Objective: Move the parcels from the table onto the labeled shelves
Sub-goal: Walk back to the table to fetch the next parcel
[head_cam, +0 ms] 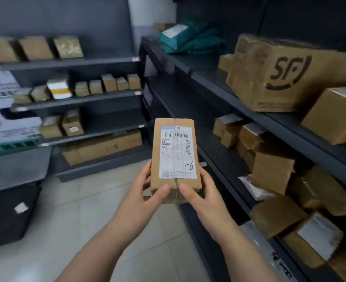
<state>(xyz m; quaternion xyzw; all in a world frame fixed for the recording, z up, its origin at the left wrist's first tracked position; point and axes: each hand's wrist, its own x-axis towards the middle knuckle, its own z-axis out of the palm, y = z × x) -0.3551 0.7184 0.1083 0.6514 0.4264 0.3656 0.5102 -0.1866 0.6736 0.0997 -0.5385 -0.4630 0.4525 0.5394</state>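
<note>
Starting at the left edge, a grey tabletop (15, 171) shows only a bare corner here, so how many parcels wait on it cannot be told. Beyond it stands a dark metal shelf unit against the far wall (76, 63), already well stocked: three brown cardboard boxes on its top level, about eight small ones plus a white-and-orange carton (59, 89) on the next, roughly four below that, and one long flat carton (102, 147) on the bottom.

At centre, one parcel is mid-transfer: an oblong brown cardboard box with a white shipping label and "1-6" handwritten on it (175, 155), held over the tiled floor, touching no shelf. The left hand (145, 192) grips its near left corner, thumb pressed on the front edge, fingers (147, 169) curled against the side. The right hand (200, 192) mirrors this on the right corner, thumb on the front, fingers wrapped behind.

To the right runs a second dark metal shelf rack (208, 82), holding teal plastic mailer bags (188, 39) at the far end, a large cardboard box printed "SF" (286, 74), and a jumble of at least ten further boxes across the lower levels.

Judging from this, much sorting looks done; the held parcel has yet to reach its slot.
</note>
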